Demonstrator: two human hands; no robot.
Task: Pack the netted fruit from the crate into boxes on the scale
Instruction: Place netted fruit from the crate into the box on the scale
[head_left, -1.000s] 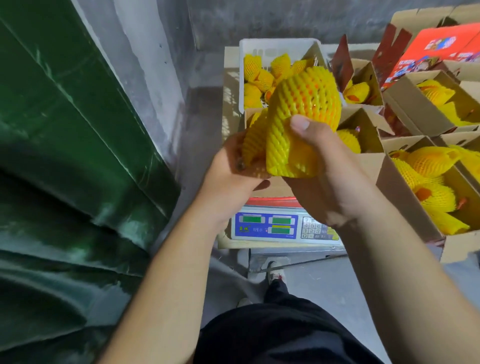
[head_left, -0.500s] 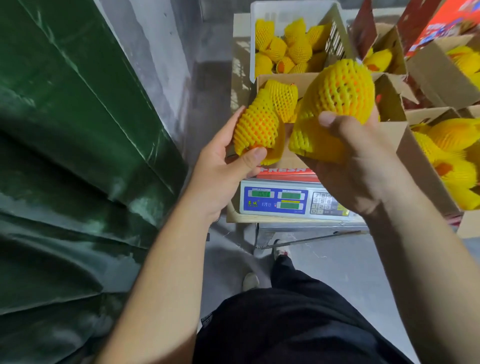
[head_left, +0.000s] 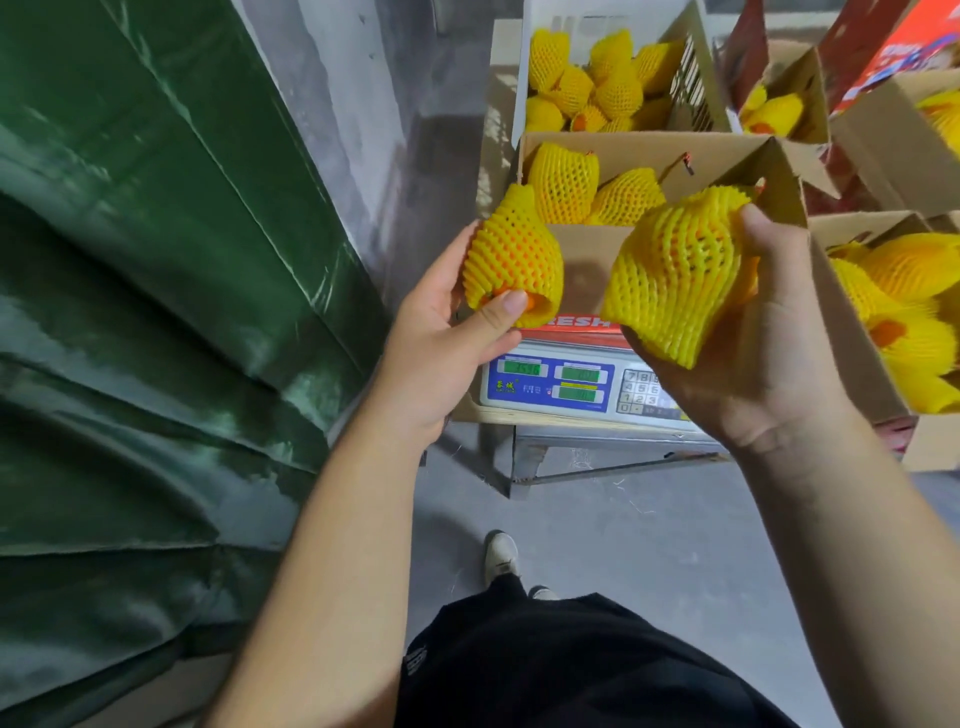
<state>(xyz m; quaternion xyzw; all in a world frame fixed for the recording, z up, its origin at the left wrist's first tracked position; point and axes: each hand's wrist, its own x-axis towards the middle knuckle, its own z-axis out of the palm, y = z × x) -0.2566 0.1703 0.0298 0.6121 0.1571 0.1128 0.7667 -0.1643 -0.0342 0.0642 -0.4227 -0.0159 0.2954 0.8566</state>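
Observation:
My left hand (head_left: 441, 332) grips a small orange fruit in a yellow foam net (head_left: 511, 257), thumb pressed on its lower end. In my right hand (head_left: 769, 353) is a bigger netted fruit (head_left: 675, 275), held from below and the side. Both fruits hover in front of the open cardboard box (head_left: 587, 260) that stands on the scale (head_left: 566, 384). Two netted fruits (head_left: 563, 182) lie inside that box. Behind it, the white plastic crate (head_left: 524, 57) holds several netted fruits.
More cardboard boxes with netted fruit (head_left: 904, 322) stand to the right, and a red printed box (head_left: 904, 47) is at the far right. A green tarpaulin (head_left: 156, 312) fills the left side. My shoe (head_left: 500, 556) is on the grey concrete floor below the scale.
My hands have drawn apart, each with its own fruit. The big fruit in the right hand has come down and turned; the left fruit is now held out in front of the box.

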